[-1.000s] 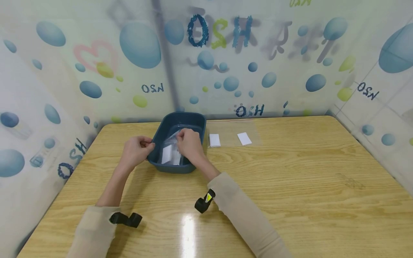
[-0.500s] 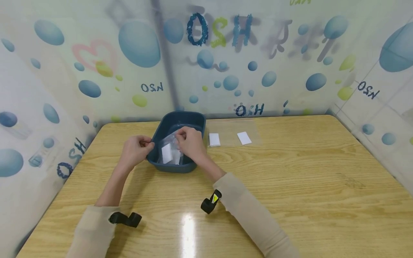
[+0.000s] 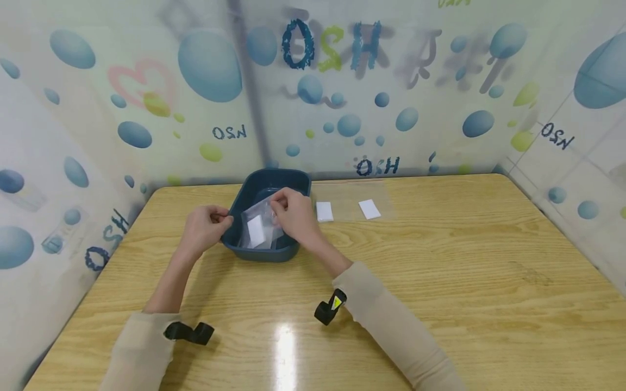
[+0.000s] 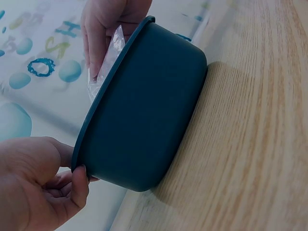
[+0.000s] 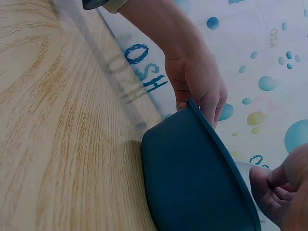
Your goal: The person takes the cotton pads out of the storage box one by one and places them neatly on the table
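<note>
A dark blue plastic basin [image 3: 261, 255] stands on the table near the back wall. My left hand [image 3: 204, 229] pinches its left rim between thumb and fingers, as the left wrist view [image 4: 43, 183] also shows. Over the basin, my right hand [image 3: 297, 216] pinches the edge of a clear plastic bag [image 4: 114, 55]. A white rectangular piece [image 3: 256, 231] shows in or under the bag, inside the basin. Overlapping clear plastic makes it hard to tell how many bags lie there.
Right of the basin, a flat clear plastic sheet or bag [image 3: 344, 195] lies on the wooden table [image 3: 440, 271]. Two white rectangles, one on the left [image 3: 324, 212] and one on the right [image 3: 369, 209], lie on or in it. Patterned curtain-like walls border the table.
My right hand has moved slightly up and right, drawing the clear bag with it. The white piece in the basin has shifted a little right. My left hand stays on the rim.
</note>
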Demonstrator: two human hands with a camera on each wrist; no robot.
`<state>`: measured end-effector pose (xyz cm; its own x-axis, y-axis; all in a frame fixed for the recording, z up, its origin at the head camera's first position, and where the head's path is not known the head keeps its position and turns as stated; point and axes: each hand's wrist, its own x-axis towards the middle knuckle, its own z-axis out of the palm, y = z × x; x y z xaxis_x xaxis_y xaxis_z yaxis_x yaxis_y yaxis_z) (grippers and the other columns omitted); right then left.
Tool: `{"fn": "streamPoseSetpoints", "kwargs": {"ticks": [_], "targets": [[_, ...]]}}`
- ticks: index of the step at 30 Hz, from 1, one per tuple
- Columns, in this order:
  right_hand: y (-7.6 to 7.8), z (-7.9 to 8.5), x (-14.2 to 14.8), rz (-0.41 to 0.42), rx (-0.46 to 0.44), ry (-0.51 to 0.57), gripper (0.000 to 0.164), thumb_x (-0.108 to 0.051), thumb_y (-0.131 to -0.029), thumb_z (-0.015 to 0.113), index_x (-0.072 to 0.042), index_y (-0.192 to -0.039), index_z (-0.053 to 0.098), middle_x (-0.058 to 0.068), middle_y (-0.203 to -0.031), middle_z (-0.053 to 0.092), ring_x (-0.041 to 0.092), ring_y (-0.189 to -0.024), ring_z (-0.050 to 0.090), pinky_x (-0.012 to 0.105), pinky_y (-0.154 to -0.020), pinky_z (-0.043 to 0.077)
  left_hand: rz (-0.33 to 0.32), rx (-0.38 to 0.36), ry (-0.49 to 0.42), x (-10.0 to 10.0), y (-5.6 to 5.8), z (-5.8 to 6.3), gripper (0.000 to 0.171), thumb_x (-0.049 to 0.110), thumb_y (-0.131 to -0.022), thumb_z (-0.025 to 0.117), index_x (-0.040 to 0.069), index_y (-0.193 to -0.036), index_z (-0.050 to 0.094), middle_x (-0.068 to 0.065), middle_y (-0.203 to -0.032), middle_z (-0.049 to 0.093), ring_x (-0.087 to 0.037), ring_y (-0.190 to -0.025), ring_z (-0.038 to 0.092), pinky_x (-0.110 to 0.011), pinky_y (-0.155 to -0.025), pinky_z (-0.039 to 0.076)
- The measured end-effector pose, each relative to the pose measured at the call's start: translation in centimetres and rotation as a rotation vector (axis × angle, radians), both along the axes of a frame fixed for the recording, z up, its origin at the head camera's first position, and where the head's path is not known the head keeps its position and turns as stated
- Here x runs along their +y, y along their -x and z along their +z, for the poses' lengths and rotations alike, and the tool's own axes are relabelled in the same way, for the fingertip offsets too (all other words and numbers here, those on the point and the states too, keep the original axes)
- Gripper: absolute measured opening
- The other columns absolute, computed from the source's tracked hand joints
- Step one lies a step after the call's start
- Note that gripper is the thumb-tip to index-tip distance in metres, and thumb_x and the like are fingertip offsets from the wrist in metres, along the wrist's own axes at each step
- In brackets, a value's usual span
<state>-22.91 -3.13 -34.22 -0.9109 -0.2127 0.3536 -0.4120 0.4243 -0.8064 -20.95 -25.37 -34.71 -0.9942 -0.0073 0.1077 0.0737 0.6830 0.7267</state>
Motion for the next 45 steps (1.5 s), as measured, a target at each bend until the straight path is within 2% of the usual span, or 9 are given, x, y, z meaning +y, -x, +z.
{"fn": "streamPoseSetpoints", "kwargs": {"ticks": [11,17,25,38,45], "targets": [[0.3,0.8,1.6,0.037,-0.046,0.118,0.012,-0.008,-0.101,0.062,0.001,-0.107,0.067,0.011,-0.086,0.071,0.014,-0.058,0.064,0.023,-0.054,0.054,-0.001,0.021,0.006,0.0,0.0,-0.1,0.028,0.008,-0.095,0.062,-0.014,-0.112,0.066,-0.018,-0.09,0.067,-0.013,-0.07,0.061,-0.024,-0.054,0.056],[0.2,1.6,2.4,0.023,-0.032,0.152,0.013,-0.01,-0.1,0.063,0.0,-0.107,0.067,0.01,-0.086,0.071,0.014,-0.06,0.064,0.022,-0.053,0.051,-0.003,0.019,0.009,0.0,0.0,-0.1,0.029,0.008,-0.096,0.062,-0.014,-0.113,0.066,-0.018,-0.09,0.067,-0.013,-0.07,0.061,-0.025,-0.054,0.056],[0.2,2.2,2.8,0.039,-0.013,0.2,0.017,-0.012,-0.102,0.061,0.003,-0.106,0.068,0.012,-0.082,0.069,0.018,-0.061,0.067,0.027,-0.056,0.058,0.004,0.004,0.014,0.0,-0.1,0.0,0.029,0.009,-0.097,0.062,-0.014,-0.114,0.066,-0.018,-0.091,0.066,-0.014,-0.07,0.061,-0.025,-0.054,0.055],[1.2,3.2,4.8,-0.026,0.074,0.206,0.02,-0.02,-0.098,0.068,-0.001,-0.101,0.074,0.008,-0.078,0.072,0.015,-0.059,0.068,0.026,-0.057,0.058,-0.005,0.022,0.017,0.0,0.0,-0.1,0.029,0.009,-0.096,0.061,-0.014,-0.113,0.065,-0.019,-0.091,0.067,-0.012,-0.07,0.061,-0.024,-0.054,0.055],[1.7,3.9,6.1,-0.07,0.07,0.238,0.019,-0.019,-0.097,0.07,-0.001,-0.102,0.074,0.009,-0.085,0.072,0.018,-0.065,0.068,0.023,-0.059,0.055,-0.002,0.021,0.018,0.0,0.0,-0.1,0.029,0.009,-0.097,0.061,-0.014,-0.114,0.065,-0.019,-0.092,0.067,-0.013,-0.07,0.06,-0.024,-0.054,0.055]]}}
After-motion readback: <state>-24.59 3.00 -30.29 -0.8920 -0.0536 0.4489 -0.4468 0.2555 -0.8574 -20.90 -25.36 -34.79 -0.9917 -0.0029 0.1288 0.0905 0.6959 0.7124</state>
